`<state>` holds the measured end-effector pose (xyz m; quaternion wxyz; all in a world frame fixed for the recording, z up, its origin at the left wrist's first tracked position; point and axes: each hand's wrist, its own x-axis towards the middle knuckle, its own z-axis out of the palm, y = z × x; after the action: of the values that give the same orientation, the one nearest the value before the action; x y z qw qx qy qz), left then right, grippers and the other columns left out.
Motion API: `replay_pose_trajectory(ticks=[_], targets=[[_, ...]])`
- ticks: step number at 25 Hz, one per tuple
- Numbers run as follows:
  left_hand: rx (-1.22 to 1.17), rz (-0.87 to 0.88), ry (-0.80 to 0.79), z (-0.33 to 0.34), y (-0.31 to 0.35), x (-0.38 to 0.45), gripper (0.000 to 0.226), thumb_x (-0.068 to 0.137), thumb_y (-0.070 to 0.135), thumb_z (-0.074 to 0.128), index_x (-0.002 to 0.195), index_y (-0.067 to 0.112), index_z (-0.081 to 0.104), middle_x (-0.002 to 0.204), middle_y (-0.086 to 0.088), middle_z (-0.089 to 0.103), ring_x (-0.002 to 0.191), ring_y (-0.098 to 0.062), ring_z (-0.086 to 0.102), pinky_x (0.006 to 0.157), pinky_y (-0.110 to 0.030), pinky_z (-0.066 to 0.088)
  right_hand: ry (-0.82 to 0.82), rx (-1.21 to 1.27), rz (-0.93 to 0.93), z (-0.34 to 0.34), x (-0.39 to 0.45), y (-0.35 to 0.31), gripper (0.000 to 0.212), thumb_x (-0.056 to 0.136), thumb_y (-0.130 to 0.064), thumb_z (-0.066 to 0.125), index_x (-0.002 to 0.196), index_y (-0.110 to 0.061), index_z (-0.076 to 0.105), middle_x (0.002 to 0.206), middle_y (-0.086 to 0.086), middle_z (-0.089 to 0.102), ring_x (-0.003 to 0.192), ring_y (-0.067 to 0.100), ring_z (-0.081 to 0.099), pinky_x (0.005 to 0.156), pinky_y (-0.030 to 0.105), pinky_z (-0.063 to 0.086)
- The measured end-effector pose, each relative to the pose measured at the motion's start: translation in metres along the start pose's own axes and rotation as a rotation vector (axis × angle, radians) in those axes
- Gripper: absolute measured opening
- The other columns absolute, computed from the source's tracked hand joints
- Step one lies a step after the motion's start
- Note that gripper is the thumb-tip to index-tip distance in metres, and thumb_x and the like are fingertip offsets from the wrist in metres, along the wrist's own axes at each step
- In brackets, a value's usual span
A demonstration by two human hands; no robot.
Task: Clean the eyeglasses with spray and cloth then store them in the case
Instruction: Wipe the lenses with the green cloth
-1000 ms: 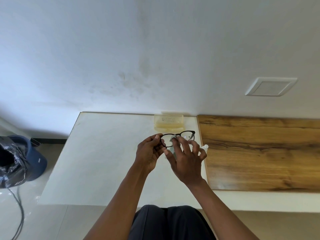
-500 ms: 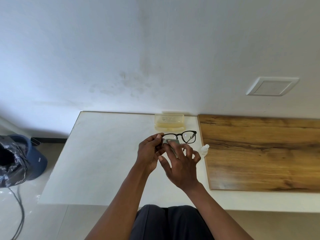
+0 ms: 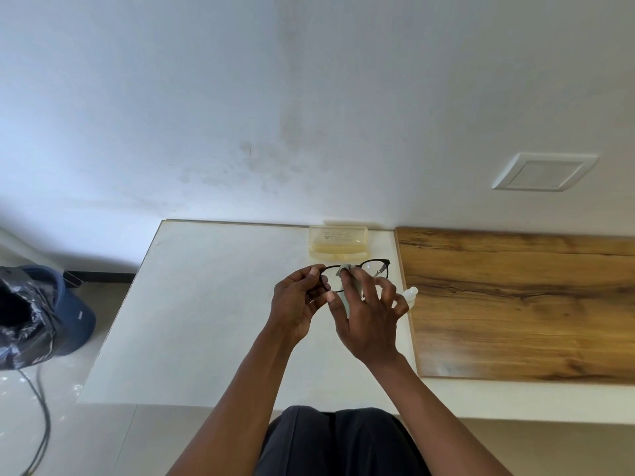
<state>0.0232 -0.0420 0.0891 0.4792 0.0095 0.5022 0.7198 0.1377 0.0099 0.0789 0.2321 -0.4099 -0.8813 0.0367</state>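
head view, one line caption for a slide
Left hand steadies black eyeglasses while right hand wipes a lens with cloth.

white table top (image 3: pixel 213 304) against a white wall (image 3: pixel 240 97), with a brown wooden board (image 3: pixel 515 304) on its right part. square white plate (image 3: pixel 544 171) on the wall. blue bin (image 3: pixel 74 314) with a black bag (image 3: pixel 24 324) on the floor at left, grey cable (image 3: pixel 43 424) below.

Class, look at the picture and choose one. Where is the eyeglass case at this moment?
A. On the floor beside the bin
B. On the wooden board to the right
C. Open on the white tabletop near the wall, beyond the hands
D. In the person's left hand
C: the yellowish case stands open on the white table by the wall, beyond the eyeglasses that both hands hold.
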Motion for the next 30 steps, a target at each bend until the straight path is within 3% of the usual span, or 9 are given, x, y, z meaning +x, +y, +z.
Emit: replay_pose_trajectory(ticks=[6,13,20,22,24,30], targets=[[0.010,-0.019,-0.007,0.000,-0.002,0.002,0.019,0.092,0.008,0.052,0.101,-0.002,0.066,0.085,-0.015,0.065,0.080,-0.026,0.060,0.069,-0.031,0.058,-0.070,0.004,-0.081,0.004,-0.004,-0.008,0.046,0.088,-0.049,0.033,0.121,-0.028,0.057,0.127,-0.007,0.058,0.112,0.021,0.036,0.081,0.045,0.039],[0.031,0.002,0.014,0.000,-0.002,0.002,0.019,0.094,0.008,0.050,0.094,0.004,0.069,0.072,-0.008,0.063,0.071,-0.021,0.061,0.065,-0.029,0.058,-0.104,-0.028,-0.154,0.007,-0.023,0.006,0.050,0.094,-0.052,0.018,0.120,-0.029,0.054,0.128,-0.008,0.057,0.111,0.023,0.040,0.082,0.040,0.027],[0.020,0.012,0.004,-0.001,0.004,0.001,0.017,0.095,0.010,0.049,0.098,0.004,0.065,0.071,-0.007,0.061,0.067,-0.019,0.060,0.067,-0.028,0.055,-0.027,-0.053,-0.031,-0.004,-0.020,0.014,0.058,0.094,-0.053,0.014,0.120,-0.024,0.057,0.128,-0.006,0.055,0.110,0.023,0.039,0.082,0.042,0.024],[0.023,0.014,0.005,-0.002,0.007,0.001,0.014,0.092,0.011,0.055,0.097,0.004,0.066,0.070,-0.006,0.061,0.066,-0.018,0.060,0.066,-0.027,0.055,0.039,-0.044,-0.024,-0.008,-0.018,0.017,0.057,0.094,-0.053,0.014,0.120,-0.022,0.054,0.130,-0.004,0.048,0.111,0.024,0.038,0.084,0.041,0.024],[0.033,0.015,0.012,-0.003,0.008,0.000,0.009,0.086,0.009,0.062,0.094,0.005,0.066,0.067,-0.004,0.061,0.063,-0.016,0.060,0.061,-0.024,0.055,0.078,-0.022,0.010,-0.011,-0.015,0.021,0.059,0.094,-0.054,0.014,0.120,-0.019,0.055,0.129,0.002,0.055,0.111,0.026,0.037,0.086,0.042,0.026],[0.066,0.021,0.032,-0.005,0.004,-0.001,0.010,0.083,0.002,0.064,0.094,0.004,0.065,0.061,-0.002,0.061,0.057,-0.013,0.060,0.057,-0.021,0.054,-0.006,0.042,0.155,-0.013,-0.010,0.021,0.071,0.091,-0.058,0.008,0.123,-0.019,0.058,0.129,0.003,0.058,0.115,0.026,0.031,0.085,0.052,0.034]])
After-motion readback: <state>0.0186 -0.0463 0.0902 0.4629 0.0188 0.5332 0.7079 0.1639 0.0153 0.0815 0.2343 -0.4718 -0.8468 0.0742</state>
